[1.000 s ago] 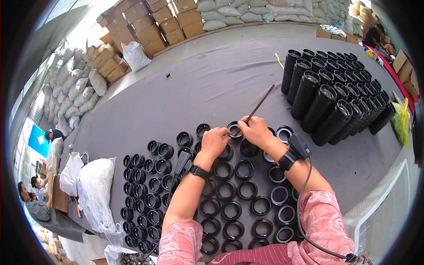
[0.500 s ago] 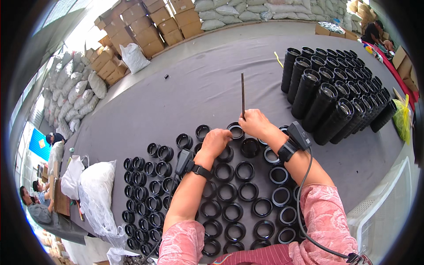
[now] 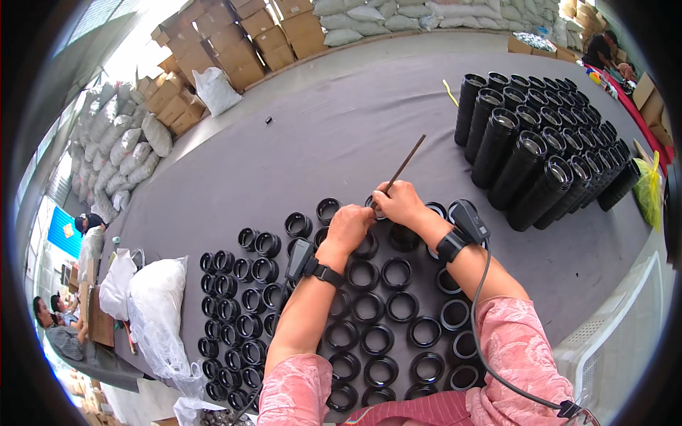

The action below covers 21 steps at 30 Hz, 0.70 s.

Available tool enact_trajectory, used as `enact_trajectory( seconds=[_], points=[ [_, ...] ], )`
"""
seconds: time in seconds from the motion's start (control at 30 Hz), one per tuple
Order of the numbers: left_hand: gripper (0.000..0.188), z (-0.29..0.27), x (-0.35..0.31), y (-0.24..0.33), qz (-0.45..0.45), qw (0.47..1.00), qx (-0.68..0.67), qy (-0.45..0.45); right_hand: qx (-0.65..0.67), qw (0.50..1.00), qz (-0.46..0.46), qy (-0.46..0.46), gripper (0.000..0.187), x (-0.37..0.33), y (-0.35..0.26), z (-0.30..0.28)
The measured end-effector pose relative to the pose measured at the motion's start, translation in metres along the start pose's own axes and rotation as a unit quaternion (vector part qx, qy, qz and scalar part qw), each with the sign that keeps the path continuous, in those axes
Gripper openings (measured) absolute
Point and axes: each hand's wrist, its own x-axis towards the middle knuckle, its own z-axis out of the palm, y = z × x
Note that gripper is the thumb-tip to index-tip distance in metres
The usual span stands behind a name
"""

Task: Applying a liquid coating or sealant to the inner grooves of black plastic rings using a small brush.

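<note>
Rod (image 3: 405, 163), thin, dark: pinched in right hand (image 3: 399, 201), tilted, lower end at black ring (image 3: 382, 219) on grey table (image 3: 298, 153). Left hand (image 3: 348, 227): at the ring's left side; grip hidden, cannot tell. Advisable: ring kept steady, rod guided lightly, neighbouring rings (image 3: 363, 288) undisturbed.

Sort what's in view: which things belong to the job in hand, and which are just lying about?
Likely the job: right hand, gripping stick; left hand; black rings; perhaps tubes.

Apparently lying about: small black piece; white bag; yellow bag; cartons.
</note>
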Motion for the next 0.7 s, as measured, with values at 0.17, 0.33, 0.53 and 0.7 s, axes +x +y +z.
enact_trajectory(
  seconds=[0.17, 0.33, 0.53, 0.7],
  points=[
    [0.013, -0.003, 0.006, -0.001, -0.039, 0.993, -0.108, 0.008, 0.080, 0.995, 0.036, 0.045, 0.031, -0.005, -0.009, -0.054],
    [0.026, -0.013, 0.020, -0.028, -0.208, 0.971, -0.090, -0.073, 0.088, 0.994, 0.048, 0.053, 0.030, -0.028, -0.029, -0.091],
    [0.023, -0.010, 0.023, 0.012, -0.038, 0.986, 0.142, 0.076, 0.082, 0.993, 0.067, 0.055, 0.028, -0.058, -0.018, -0.106],
    [0.022, -0.015, 0.011, 0.009, -0.010, 0.990, 0.139, -0.005, 0.122, 0.989, 0.057, 0.058, 0.029, -0.079, -0.021, -0.117]
  ],
)
